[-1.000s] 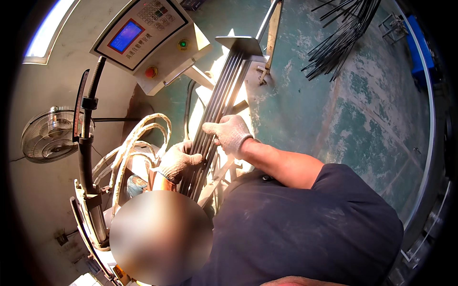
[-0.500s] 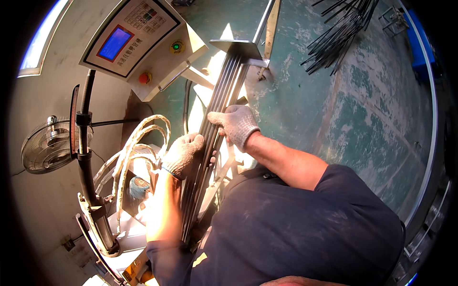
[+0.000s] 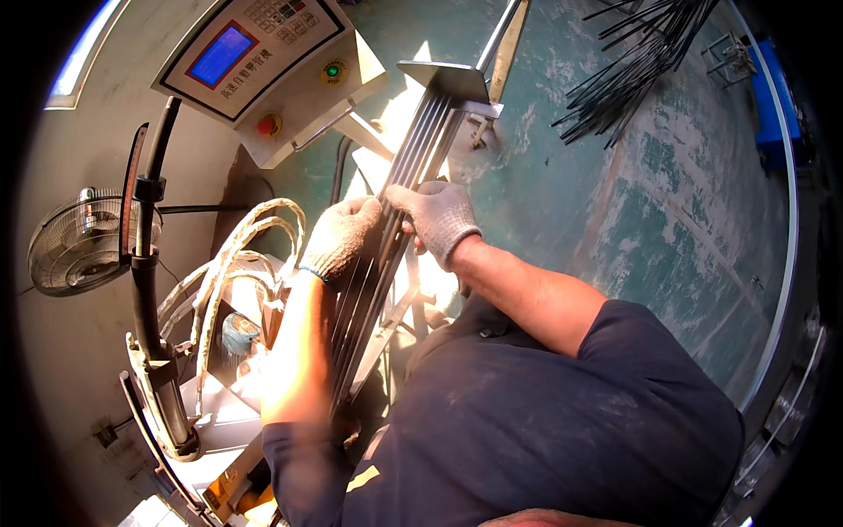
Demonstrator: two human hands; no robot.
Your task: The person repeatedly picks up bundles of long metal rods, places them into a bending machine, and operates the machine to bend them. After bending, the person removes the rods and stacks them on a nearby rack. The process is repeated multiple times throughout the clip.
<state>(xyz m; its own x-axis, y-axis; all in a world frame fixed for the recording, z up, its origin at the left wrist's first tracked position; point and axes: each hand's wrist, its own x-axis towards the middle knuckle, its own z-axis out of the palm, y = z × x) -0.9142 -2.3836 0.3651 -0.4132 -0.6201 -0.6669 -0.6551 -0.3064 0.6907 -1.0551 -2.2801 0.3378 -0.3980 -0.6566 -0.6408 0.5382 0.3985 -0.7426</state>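
Note:
Several long, thin metal tubes (image 3: pixel 420 145) lie side by side, running from the flat metal stop plate (image 3: pixel 445 79) at the far end back toward my body. My left hand (image 3: pixel 341 235), in a pale knit glove, is closed round the tubes from their left side. On the right side my right hand (image 3: pixel 436 215), gloved alike, grips them a little farther along, thumb on top and fingers curled beneath. The two hands are close together. The tubes' near ends run down beside my left forearm, partly hidden.
A control box (image 3: pixel 263 61) with a blue screen and red button stands at the far left. Below it are a fan (image 3: pixel 83 241), a black upright post (image 3: pixel 145 290) and wrapped hoses (image 3: pixel 219 281). A bundle of dark rods (image 3: pixel 637 75) lies on the floor at far right.
My left hand has moved slightly up along the tubes, nearer my right hand. The tubes under my hands have spread a little. The whole view has shifted slightly.

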